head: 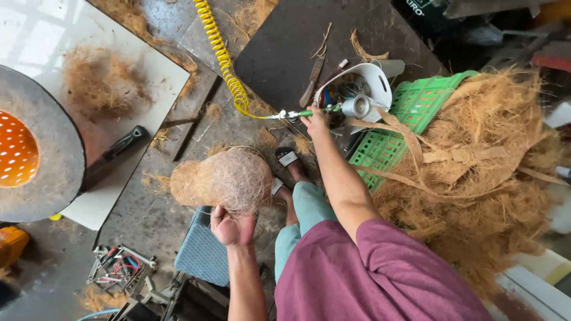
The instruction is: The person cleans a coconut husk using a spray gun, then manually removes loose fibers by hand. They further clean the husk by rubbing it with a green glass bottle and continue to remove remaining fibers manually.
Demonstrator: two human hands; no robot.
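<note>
My left hand [233, 227] grips the lower edge of a round, bowl-shaped mat of coconut fibre [223, 180], holding it above the floor. My right hand [316, 120] reaches forward and is closed on a green-handled air tool [314, 111] joined to a yellow coiled hose [223, 56]. The tool lies at the rim of a white cut-open container [372, 83] holding small tools. My foot in a black sandal [289, 160] rests below the hand.
A large heap of loose coconut fibre [482, 172] lies over a green plastic crate [410, 110] at right. A round dark mould with an orange perforated centre [24, 148] sits at left on a white board [119, 89]. A blue stool [202, 252] and scattered tools [119, 264] lie below.
</note>
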